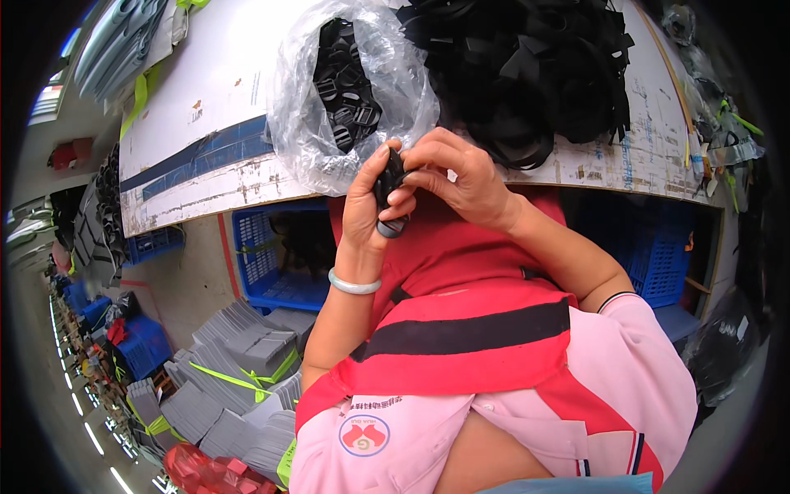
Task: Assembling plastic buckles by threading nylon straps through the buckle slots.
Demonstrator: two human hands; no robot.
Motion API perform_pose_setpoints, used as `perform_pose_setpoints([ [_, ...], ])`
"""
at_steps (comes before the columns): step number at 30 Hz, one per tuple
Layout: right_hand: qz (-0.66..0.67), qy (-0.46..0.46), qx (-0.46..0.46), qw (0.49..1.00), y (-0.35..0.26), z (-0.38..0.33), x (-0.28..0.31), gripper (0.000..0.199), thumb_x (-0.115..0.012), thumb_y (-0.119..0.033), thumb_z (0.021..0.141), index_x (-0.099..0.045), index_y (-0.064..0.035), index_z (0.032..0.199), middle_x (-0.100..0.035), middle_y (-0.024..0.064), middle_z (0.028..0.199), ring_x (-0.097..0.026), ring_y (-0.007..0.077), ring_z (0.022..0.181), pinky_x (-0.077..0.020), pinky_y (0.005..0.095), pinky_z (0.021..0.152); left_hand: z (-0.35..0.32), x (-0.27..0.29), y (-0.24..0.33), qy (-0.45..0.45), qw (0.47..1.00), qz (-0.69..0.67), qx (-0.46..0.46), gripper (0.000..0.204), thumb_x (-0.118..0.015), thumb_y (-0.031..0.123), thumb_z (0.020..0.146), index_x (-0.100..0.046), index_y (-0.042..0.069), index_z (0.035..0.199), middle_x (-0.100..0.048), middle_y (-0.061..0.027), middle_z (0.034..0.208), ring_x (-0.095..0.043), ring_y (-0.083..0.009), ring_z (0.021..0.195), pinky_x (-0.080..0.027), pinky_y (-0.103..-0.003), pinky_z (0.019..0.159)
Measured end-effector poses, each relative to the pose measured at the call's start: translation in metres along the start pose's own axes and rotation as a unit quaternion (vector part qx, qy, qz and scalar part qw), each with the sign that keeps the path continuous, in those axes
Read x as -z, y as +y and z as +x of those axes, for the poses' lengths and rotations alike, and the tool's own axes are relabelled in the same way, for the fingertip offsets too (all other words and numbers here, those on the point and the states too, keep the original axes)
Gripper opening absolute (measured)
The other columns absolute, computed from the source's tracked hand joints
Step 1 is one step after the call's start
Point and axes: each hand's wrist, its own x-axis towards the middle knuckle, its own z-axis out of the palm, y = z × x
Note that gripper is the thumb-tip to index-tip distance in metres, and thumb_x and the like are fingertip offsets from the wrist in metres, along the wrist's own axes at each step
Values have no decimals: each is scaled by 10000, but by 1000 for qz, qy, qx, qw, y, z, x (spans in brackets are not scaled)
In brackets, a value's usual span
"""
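Observation:
My left hand (367,202) is closed around a small black bundle (390,179) that looks like webbing with plastic buckles; its exact make-up is partly hidden by the fingers. From the right, my right hand (469,177) pinches at the upper side of the same bundle with thumb and fingertips. Just beyond the hands, a clear plastic bag (292,107) lies open on the table, full of black plastic buckles (354,111). A large heap of black webbing straps (527,74) spreads to the right of the bag.
The white worktable (197,90) has its near edge just past my hands. Below it stand blue crates (271,288) on the left and another blue crate (658,263) on the right. Stacked grey sheets (239,354) tied with yellow-green bands sit on the floor at lower left.

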Motion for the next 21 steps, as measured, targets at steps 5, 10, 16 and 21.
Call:
perform_pose_setpoints([
  [5, -38, -19, 57, 997, -10, -8, 4, 113, -648, -9, 869, -633, -33, 978, -566, 67, 928, -616, 174, 745, -492, 255, 650, -8, 9, -6, -38, 999, -33, 3, 281, -483, 245, 1001, -567, 52, 1188, -642, -149, 1042, -547, -163, 597, -385, -188, 367],
  [10, 278, -244, -269, 889, -61, -17, 23, 44, -607, -6, 886, -640, 1, 915, -609, 64, 878, -602, 132, 768, -481, 262, 686, -21, 15, -11, -69, 984, -162, 2, 316, -469, 298, 1006, -623, 66, 1157, -638, -171, 1127, -572, -220, 720, -406, -215, 393],
  [16, 136, -339, -153, 918, -28, -53, -12, 72, -660, -67, 869, -658, -16, 920, -651, 84, 985, -632, 228, 927, -491, 328, 831, -21, 17, -36, 24, 987, -157, -23, 295, -525, 328, 978, -662, 72, 1032, -677, -131, 959, -590, -371, 1113, -437, -555, 1005],
  [21, 104, -212, -102, 966, -19, -43, -13, 93, -677, -64, 844, -677, -35, 932, -607, 81, 1062, -591, 187, 968, -452, 309, 861, -25, 60, -52, 81, 988, -129, 1, 237, -597, 290, 946, -662, 62, 954, -675, -108, 902, -641, -303, 982, -545, -425, 868],
])
